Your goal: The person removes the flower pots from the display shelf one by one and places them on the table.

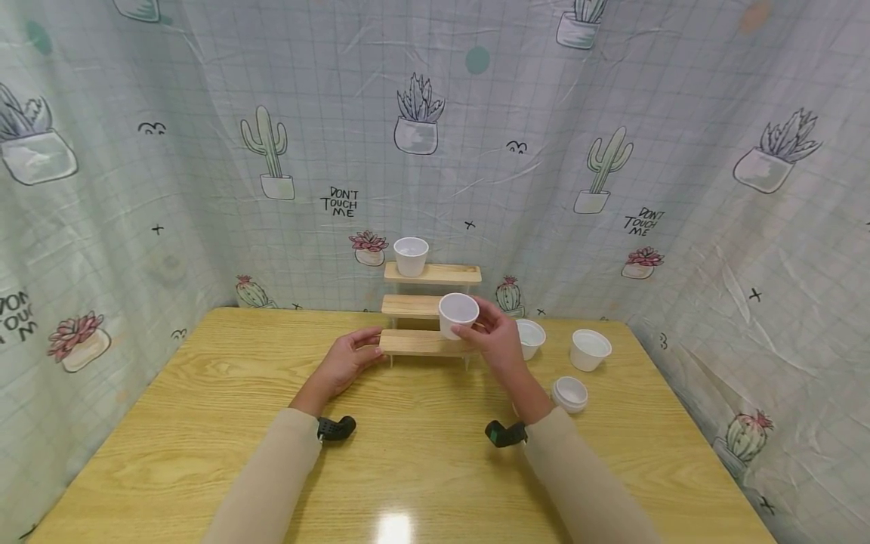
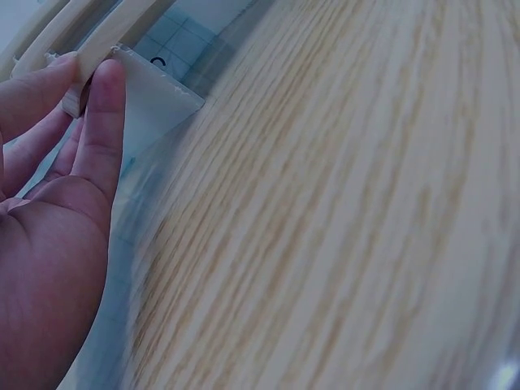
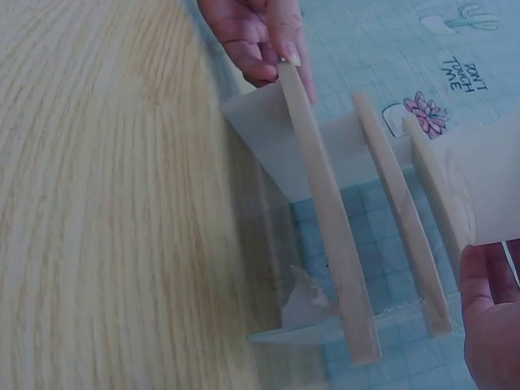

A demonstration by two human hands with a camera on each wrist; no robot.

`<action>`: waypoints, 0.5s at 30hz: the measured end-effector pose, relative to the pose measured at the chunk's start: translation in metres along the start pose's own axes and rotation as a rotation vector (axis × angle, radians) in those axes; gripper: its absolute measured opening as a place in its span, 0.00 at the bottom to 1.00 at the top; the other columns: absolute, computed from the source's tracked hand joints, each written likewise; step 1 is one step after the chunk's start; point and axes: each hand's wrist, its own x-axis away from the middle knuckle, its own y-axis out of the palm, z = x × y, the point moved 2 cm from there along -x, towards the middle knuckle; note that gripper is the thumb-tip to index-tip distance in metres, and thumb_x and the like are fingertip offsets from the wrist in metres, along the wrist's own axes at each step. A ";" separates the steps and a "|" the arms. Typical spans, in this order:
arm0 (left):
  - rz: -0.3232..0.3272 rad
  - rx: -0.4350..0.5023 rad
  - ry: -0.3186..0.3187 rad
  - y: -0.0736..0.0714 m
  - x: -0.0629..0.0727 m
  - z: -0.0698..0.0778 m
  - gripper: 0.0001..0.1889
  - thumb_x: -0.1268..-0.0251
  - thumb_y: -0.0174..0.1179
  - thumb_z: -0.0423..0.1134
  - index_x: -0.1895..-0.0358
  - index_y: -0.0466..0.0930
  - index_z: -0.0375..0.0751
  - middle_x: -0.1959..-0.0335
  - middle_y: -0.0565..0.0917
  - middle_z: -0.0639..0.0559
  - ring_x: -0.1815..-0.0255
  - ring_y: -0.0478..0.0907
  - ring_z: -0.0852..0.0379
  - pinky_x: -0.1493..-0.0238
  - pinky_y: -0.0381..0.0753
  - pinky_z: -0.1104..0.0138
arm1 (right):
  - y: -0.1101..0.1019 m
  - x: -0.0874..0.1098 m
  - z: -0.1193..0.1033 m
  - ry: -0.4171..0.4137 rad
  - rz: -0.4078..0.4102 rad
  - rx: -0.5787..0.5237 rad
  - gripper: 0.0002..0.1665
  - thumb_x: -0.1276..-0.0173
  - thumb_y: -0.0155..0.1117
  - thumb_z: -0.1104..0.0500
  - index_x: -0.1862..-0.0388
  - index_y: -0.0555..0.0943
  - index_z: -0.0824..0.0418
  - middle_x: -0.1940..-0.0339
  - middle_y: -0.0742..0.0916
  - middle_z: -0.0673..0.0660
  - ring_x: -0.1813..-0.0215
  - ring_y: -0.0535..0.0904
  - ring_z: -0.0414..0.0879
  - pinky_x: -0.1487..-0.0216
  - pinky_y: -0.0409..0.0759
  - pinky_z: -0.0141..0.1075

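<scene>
Item: one white cup [image 1: 457,313], mouth up, in the right hand [image 1: 495,338], at the right part of the tiered stand [image 1: 408,305]; we cannot tell whether its base touches a step. Grip: thumb in front, fingers behind, pinching the side. Handling, in our judgement: light, thin-walled, smooth and a little slippery; likely to flex under a hard squeeze, unlikely to shatter. Best hold: opposite sides below the rim, gently.

Item: the tiered stand, wooden steps on pale side panels [image 2: 150,101]. The left hand [image 1: 348,363] pinches the lowest step [image 1: 414,343] at its left end. We judge it light, apt to slide if nudged.

Item: a similar cup [image 1: 411,258], upright, top step.
</scene>
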 end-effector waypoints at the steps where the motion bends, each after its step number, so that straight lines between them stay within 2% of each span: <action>1: 0.000 0.000 0.000 0.000 0.000 0.000 0.32 0.24 0.54 0.25 0.21 0.55 0.27 0.32 0.69 0.32 0.46 0.81 0.62 0.31 0.82 0.56 | 0.000 -0.001 -0.001 -0.005 -0.001 0.000 0.36 0.41 0.78 0.67 0.32 0.78 0.61 0.35 0.84 0.63 0.38 0.81 0.51 0.43 0.86 0.27; 9: 0.001 0.006 0.001 0.000 -0.001 -0.001 0.32 0.25 0.55 0.24 0.22 0.56 0.27 0.28 0.66 0.26 0.46 0.81 0.61 0.31 0.82 0.56 | -0.002 -0.009 -0.004 0.000 0.020 0.023 0.37 0.41 0.80 0.64 0.31 0.78 0.60 0.35 0.83 0.63 0.37 0.81 0.53 0.43 0.86 0.25; 15: 0.010 0.015 0.001 0.000 -0.002 -0.001 0.31 0.26 0.55 0.23 0.22 0.58 0.26 0.31 0.68 0.29 0.47 0.82 0.61 0.33 0.83 0.57 | -0.003 -0.016 -0.007 0.004 0.018 0.054 0.37 0.40 0.80 0.61 0.31 0.78 0.58 0.35 0.84 0.61 0.37 0.81 0.53 0.41 0.85 0.27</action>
